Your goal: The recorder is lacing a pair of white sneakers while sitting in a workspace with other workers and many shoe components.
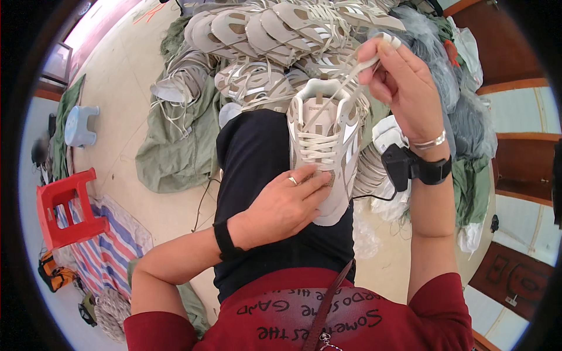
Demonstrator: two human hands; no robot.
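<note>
Your left hand (281, 202) lies with fingers nearly straight over the toe of the beige shoe (342, 149), its thumb hidden; the shoe rests on your leg (249, 152), its heel beyond those fingertips. Your right hand (410, 88), up and right of the left, pinches one pale lace (353, 73) between thumb and fingers. Expect a light shoe with a yielding upper, best steadied at the toe; the lace, probably soft and limp, suits a pinch near its end.
</note>
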